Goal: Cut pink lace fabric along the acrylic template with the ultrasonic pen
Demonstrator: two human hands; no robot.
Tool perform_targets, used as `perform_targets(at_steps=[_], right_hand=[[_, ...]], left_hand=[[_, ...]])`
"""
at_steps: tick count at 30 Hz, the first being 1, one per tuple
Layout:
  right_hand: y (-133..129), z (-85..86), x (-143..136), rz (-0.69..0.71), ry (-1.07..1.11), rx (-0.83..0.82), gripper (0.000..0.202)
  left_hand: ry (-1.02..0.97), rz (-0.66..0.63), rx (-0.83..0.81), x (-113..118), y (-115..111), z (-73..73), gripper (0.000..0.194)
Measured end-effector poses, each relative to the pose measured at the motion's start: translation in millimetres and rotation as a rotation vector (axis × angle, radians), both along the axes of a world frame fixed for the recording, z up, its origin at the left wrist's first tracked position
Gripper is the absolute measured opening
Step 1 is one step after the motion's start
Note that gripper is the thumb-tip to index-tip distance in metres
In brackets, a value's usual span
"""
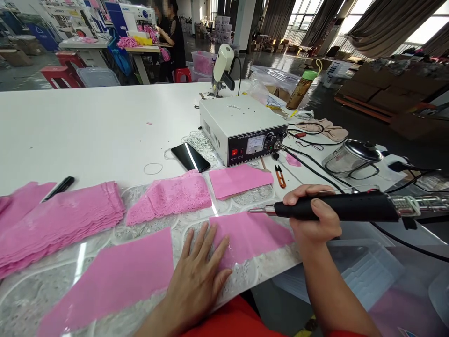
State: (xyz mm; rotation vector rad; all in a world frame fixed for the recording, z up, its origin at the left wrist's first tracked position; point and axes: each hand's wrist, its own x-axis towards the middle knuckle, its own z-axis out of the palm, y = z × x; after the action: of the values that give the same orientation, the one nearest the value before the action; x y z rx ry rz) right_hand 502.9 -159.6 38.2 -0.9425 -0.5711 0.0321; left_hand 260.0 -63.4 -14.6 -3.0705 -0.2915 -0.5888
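My left hand lies flat, fingers spread, over the left edge of a pink fabric piece on the patterned clear mat. In my right hand is a black-handled ultrasonic cutter, wrapped by the fingers. Its metal tip points left, just over the top edge of that piece. A larger pink panel lies left of my hands. Beyond them are a pink lace piece and another pink piece. At far left sits a stack of pink lace pieces.
A control box with cables stands behind the fabric. Near it lie a phone, orange thread snips and tangled white elastic. A lidded glass jar stands at right. A black pen rests on the stack. Beyond, a person sits sewing.
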Motion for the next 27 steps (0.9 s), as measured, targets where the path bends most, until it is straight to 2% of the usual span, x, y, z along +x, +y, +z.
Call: perform_targets(at_steps=[18,25,27], right_hand=[[6,-5.0,-3,0.056,-0.051,-0.032,0.010],[-9,-0.3,13,-0.152,0.020,0.018,0.013],[-14,-1.0,16,-0.174,0.039,0.013,0.012]], left_hand=[[0.010,-0.002,0.011,0,3,-2.2,0.050],[0.010,-0.004,0.049,0,4,-3.7,0.051],[0.008,-0.003,0.049,0,4,-3.8,0.052]])
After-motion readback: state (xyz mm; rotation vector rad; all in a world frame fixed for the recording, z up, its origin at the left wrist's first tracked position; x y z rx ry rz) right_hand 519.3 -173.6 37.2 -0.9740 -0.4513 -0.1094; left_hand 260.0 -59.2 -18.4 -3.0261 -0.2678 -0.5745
